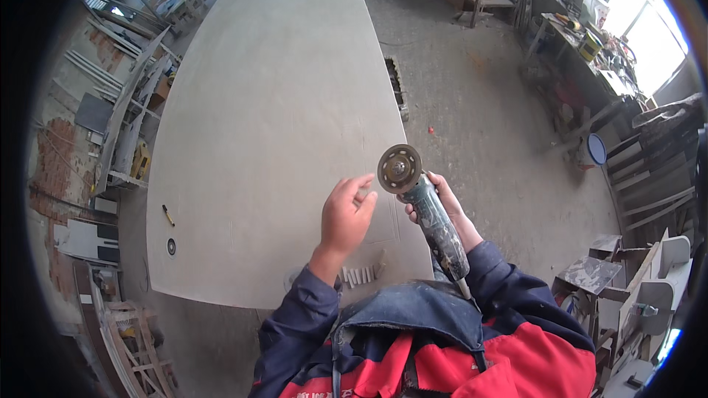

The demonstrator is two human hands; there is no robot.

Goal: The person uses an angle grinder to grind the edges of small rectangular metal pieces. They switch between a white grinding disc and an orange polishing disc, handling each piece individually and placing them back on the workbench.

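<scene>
My right hand (pixel 456 210) is wrapped around the front part of an angle grinder (pixel 436 222) with a dusty dark green body. Its worn brownish cutting disc (pixel 399 169) faces up, and the rear end with the cord points down toward my apron. Just left of the disc is my left hand (pixel 346 212), fingers loosely bent with the thumb apart, holding nothing and not touching the grinder. Below both hands spreads a large pale sheet (pixel 273 118). Several small white strips (pixel 359 275) stand in a row by its near edge, close to my left wrist.
A small black disc (pixel 172 248) and a yellow-and-black tool (pixel 168 215) lie at the sheet's left side. A cluttered workbench (pixel 582 51) runs along the right by the window. A bucket (pixel 592 151) and wooden offcuts (pixel 627 287) are on the right. Shelving (pixel 133 118) stands left.
</scene>
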